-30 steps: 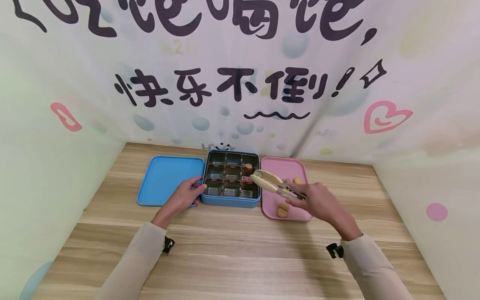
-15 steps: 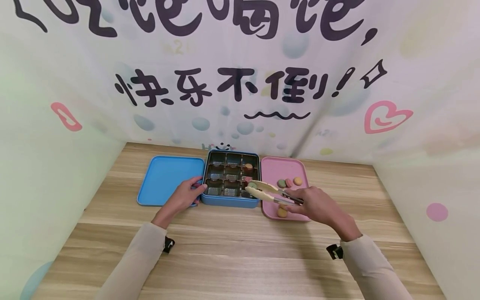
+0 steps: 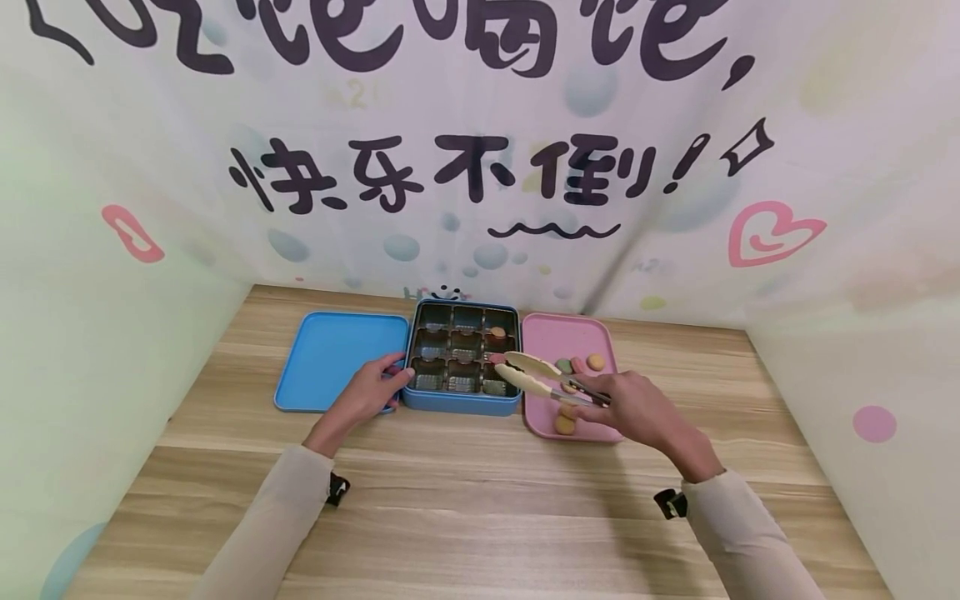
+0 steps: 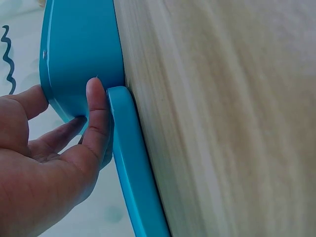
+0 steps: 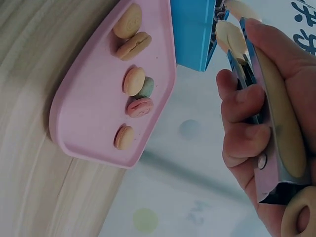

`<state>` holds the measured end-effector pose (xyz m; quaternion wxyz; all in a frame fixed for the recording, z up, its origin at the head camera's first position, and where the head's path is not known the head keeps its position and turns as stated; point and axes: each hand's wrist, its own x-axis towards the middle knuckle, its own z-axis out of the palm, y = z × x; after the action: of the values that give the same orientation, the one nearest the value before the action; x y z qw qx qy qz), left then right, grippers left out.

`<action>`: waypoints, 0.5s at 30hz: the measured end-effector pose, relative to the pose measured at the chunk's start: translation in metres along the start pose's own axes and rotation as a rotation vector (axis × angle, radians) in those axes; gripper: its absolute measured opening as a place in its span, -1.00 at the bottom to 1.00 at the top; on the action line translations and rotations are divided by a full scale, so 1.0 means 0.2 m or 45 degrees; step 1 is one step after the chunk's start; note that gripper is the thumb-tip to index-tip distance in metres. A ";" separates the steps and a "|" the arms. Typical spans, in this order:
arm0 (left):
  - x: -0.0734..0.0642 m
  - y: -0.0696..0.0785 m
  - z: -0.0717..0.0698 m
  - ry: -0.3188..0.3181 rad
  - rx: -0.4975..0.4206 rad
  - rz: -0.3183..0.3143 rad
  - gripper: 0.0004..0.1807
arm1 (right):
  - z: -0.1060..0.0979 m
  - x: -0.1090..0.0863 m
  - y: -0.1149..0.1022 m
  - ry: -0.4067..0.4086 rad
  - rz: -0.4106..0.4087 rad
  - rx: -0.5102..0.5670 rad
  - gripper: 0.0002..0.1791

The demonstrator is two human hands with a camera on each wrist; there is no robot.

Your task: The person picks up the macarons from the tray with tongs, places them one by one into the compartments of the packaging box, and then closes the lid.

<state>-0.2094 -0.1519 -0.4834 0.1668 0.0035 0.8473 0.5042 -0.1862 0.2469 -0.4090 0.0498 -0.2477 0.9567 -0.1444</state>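
My left hand (image 3: 373, 387) rests at the front left corner of a blue box (image 3: 461, 404), thumb on its rim and fingers against its side. The box's dark tray insert has several compartments. A peach macaron (image 3: 497, 332) lies in the back right one and a pink macaron (image 3: 495, 358) in the middle right one. Something greenish shows faintly in the front right one. My right hand (image 3: 637, 408) grips a pair of cream-tipped tongs (image 3: 528, 377), held over the box's right edge. The tongs' tips stand apart and no macaron shows between them.
A pink tray (image 5: 89, 133) right of the box bears several macarons, among them a yellow macaron (image 5: 128, 20), a pink macaron (image 5: 140, 107) and a green macaron (image 5: 145, 88). A blue lid (image 3: 341, 354) lies left of the box. A printed wall cloth (image 3: 375, 250) hangs behind.
The tongs carried a green macaron from the box's right edge down over the front right compartment, released it there, and came back up and right. My left hand stayed put.
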 end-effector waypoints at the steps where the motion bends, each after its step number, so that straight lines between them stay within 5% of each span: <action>1: 0.00 0.00 0.00 0.001 0.000 -0.001 -0.32 | 0.00 0.00 0.01 0.012 0.010 -0.001 -0.32; 15: 0.00 0.00 0.00 -0.004 -0.009 0.009 -0.32 | -0.02 -0.07 0.19 0.072 0.211 -0.048 -0.36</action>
<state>-0.2097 -0.1515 -0.4835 0.1664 0.0067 0.8453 0.5077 -0.1912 0.2857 -0.4166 0.0300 -0.1643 0.9775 -0.1286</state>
